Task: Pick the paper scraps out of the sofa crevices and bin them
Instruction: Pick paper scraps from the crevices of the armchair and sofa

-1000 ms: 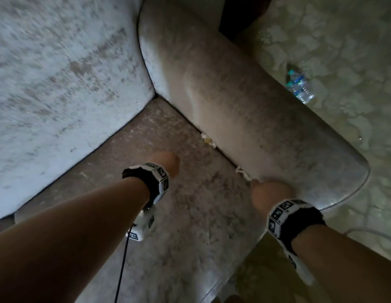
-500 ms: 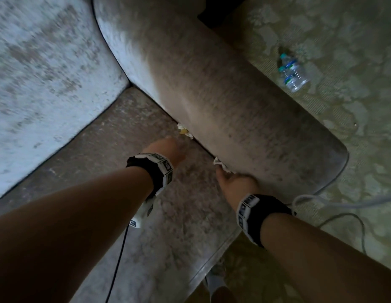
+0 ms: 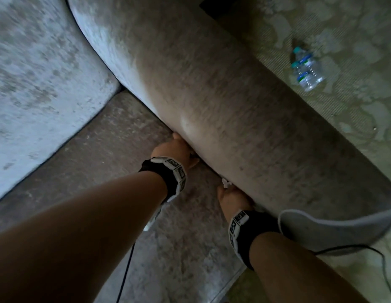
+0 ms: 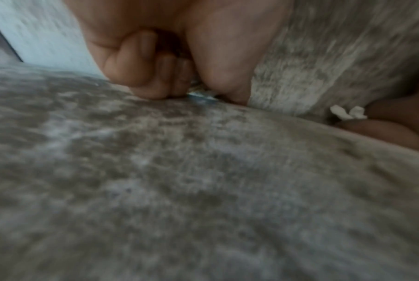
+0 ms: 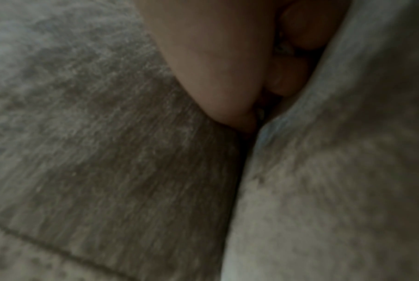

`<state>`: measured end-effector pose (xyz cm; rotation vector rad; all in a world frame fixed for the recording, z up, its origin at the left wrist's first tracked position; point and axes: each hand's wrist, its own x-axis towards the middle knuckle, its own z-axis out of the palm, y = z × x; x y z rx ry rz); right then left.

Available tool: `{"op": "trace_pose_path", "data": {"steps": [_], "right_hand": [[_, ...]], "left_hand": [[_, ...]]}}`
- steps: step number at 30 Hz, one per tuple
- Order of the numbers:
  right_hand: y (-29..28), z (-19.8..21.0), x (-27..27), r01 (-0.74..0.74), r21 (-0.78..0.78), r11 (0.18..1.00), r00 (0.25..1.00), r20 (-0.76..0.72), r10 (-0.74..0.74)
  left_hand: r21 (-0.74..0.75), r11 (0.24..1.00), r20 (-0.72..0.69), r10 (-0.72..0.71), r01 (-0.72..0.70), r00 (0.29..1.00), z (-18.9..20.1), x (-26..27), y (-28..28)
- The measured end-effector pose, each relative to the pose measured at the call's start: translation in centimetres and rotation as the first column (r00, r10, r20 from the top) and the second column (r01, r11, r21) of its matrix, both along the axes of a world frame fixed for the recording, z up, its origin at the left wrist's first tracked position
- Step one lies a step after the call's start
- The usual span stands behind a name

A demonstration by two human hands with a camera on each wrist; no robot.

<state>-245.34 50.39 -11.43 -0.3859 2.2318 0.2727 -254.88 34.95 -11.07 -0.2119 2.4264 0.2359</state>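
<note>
My left hand point(image 3: 178, 142) is at the crevice between the grey seat cushion point(image 3: 115, 145) and the armrest point(image 3: 234, 95). In the left wrist view its curled fingers point(image 4: 155, 83) and thumb pinch a pale, bluish paper scrap point(image 4: 201, 96) right at the seam. My right hand point(image 3: 228, 190) is lower along the same crevice. A white paper scrap point(image 3: 226, 183) sticks out past its fingertips, and this white scrap point(image 4: 348, 113) also shows in the left wrist view. The right wrist view shows my right hand point(image 5: 259, 114) wedged into the seam, thumb against fingers, with a sliver of paper between them.
The sofa backrest point(image 3: 37, 73) rises at the left. Beyond the armrest a plastic water bottle point(image 3: 307, 72) lies on the patterned carpet point(image 3: 354, 127). A black cable point(image 3: 365, 251) trails over the floor by my right forearm.
My left hand has moved forward to the crevice and closed on the farther scrap. My right hand has settled against the armrest at the nearer scrap. The view has shifted closer.
</note>
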Motion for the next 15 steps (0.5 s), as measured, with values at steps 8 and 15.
{"op": "trace_pose_path", "data": {"steps": [8,15], "right_hand": [[-0.5,0.9,-1.8,-0.255,0.18,0.95,0.947,0.243,0.209],[-1.9,1.6,-1.6,-0.101,0.232,0.967,0.971,0.236,0.044]], "left_hand": [[-0.024,0.996,-0.022,0.084,-0.085,0.996,-0.4,-0.5,0.7],[0.021,0.998,-0.01,0.056,-0.056,0.998,0.5,-0.5,0.2]]}}
